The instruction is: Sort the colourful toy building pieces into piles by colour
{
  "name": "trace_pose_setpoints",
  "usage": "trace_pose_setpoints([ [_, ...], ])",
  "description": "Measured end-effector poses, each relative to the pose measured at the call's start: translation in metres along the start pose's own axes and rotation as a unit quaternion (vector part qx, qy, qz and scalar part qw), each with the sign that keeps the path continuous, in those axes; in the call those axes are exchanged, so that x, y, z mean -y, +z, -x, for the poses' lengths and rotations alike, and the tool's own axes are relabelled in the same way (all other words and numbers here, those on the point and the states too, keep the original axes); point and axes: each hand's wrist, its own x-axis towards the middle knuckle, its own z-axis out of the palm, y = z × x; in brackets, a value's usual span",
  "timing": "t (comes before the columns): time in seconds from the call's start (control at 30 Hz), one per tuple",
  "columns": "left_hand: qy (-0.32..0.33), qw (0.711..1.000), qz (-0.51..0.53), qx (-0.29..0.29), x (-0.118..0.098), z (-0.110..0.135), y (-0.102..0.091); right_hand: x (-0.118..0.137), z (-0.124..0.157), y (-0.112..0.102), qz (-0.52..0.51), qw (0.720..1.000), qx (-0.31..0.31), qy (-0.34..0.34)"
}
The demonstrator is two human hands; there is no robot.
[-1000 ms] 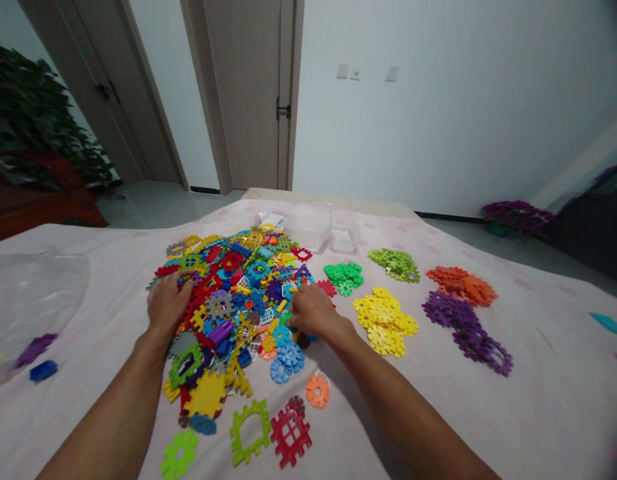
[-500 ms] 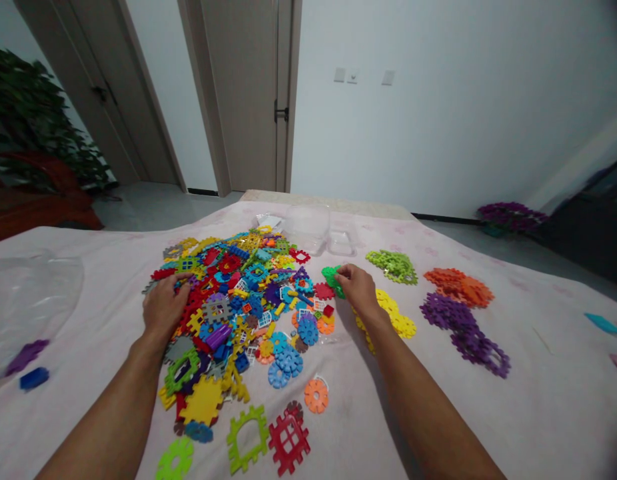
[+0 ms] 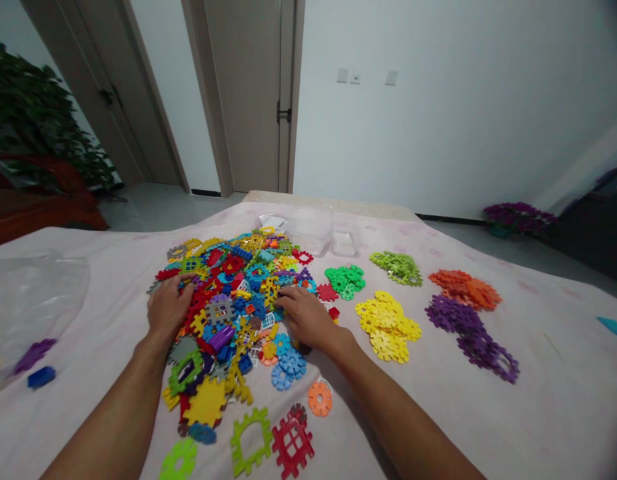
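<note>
On cloth (image 3: 538, 427), the part-curled right grip (image 3: 304, 315) seemingly touches yellow plastic (image 3: 270, 291).

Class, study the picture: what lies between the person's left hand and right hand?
In the head view, the mixed heap of plastic pieces fills the stretch between the left hand and right hand, including red pieces and a grey square piece.

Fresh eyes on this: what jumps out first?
Likely the mixed-colour heap left of centre on the pale cloth, with the left hand and right hand at its two sides. Next, the single-colour piles to its right: green pile, lime pile, yellow pile, orange pile, purple pile.
</note>
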Motion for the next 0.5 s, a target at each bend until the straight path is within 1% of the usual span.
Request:
trace_pose_setpoints([
  [0.07, 0.004, 1.000, -0.001, -0.003, 0.000, 0.000, 0.000, -0.006, 0.008, -0.005, -0.002, 0.999, 0.003, 0.039],
  [0.13, 0.009, 1.000, -0.003, -0.007, 0.000, 0.000, 0.001, -0.007, 0.011, -0.008, -0.009, 0.997, -0.008, 0.074],
  [0.2, 0.010, 1.000, -0.004, -0.011, 0.000, 0.001, 0.001, -0.002, 0.008, -0.008, -0.016, 0.996, -0.023, 0.082],
  [0.3, 0.014, 1.000, 0.000, -0.015, 0.001, 0.001, 0.001, 0.014, -0.001, -0.004, -0.030, 0.999, -0.028, 0.035],
  [0.4, 0.017, 1.000, 0.001, -0.011, 0.003, 0.000, 0.002, 0.033, -0.005, 0.003, -0.044, 0.999, 0.008, -0.015],
  [0.5, 0.017, 1.000, -0.005, -0.010, 0.005, -0.001, 0.004, 0.049, 0.000, 0.005, -0.060, 0.995, 0.043, -0.060],
])
